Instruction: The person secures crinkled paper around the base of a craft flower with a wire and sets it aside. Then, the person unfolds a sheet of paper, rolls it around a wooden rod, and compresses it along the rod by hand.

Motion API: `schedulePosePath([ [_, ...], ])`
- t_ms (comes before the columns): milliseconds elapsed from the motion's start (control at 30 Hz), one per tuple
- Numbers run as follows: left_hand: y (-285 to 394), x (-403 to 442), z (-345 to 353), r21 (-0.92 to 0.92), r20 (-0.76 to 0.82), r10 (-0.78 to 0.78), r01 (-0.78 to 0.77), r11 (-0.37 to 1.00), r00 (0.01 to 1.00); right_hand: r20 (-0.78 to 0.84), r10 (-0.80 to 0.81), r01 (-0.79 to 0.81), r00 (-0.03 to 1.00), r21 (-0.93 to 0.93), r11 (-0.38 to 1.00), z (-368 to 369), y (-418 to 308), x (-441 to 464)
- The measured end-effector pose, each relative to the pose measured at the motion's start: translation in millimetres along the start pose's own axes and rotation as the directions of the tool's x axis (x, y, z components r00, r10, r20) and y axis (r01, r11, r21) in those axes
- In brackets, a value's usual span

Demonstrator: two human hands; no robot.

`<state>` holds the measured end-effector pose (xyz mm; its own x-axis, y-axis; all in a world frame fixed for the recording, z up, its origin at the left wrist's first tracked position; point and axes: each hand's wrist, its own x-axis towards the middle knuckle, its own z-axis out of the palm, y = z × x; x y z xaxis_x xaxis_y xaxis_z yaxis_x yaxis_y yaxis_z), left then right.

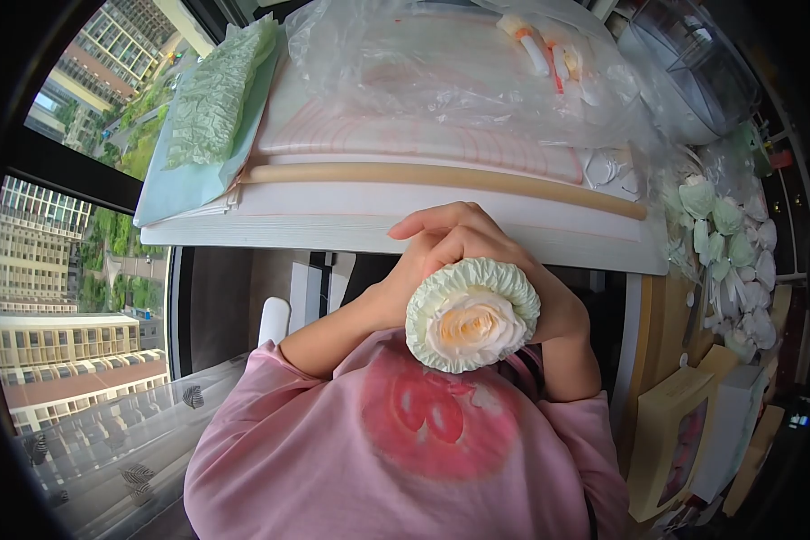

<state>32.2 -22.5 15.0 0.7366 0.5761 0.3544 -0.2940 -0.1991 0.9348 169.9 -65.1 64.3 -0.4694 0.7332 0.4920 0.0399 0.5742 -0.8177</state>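
A cream artificial-looking rose (479, 326) with a peach centre faces up at chest height. Around it runs a ruffled collar of pale green crinkled paper (423, 315). Just behind the flower, my left hand (412, 277) and my right hand (504, 247) are closed together. The right hand's fingers lie across the left hand, and one of them sticks out to the left. Whatever the hands grip below the bloom is hidden by the bloom and the fingers.
On the table (351, 236) lie a long wooden rod (441, 178), clear plastic wrap (405, 67) and pale green crinkled paper (220, 94). Several wrapped green-white flowers (727, 216) hang at right, above a cardboard box (661, 423). A window (72, 270) is at left.
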Motion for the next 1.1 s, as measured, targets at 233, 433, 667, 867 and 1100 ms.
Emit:
schedulePosePath([
  [233,-5.7,-7.5,-8.4,-0.255,-0.019,-0.147,0.138,0.957,0.989,-0.236,0.136,-0.11,0.962,0.122,0.986,9.1,10.2,-12.5],
  [433,-14.9,-4.5,-8.7,-0.35,-0.062,-0.168,0.137,0.927,0.984,-0.291,0.135,-0.168,0.947,-0.092,0.981,18.1,-4.0,-17.6],
  [667,-21.5,-4.2,-2.3,-0.402,-0.063,-0.172,0.133,0.906,0.983,-0.457,0.078,-0.156,0.886,-0.137,0.978,41.8,-4.9,-9.9],
  [867,-23.9,-8.4,-5.9,-0.553,-0.032,-0.247,0.189,0.812,0.969,-0.391,0.111,-0.171,0.914,-0.123,0.978,34.0,-6.5,-8.9],
  [1100,-35.6,-7.4,-9.4,-0.313,-0.045,-0.126,0.106,0.944,0.991,-0.435,-0.093,0.071,0.896,-0.068,0.995,34.9,-1.1,-7.4],
])
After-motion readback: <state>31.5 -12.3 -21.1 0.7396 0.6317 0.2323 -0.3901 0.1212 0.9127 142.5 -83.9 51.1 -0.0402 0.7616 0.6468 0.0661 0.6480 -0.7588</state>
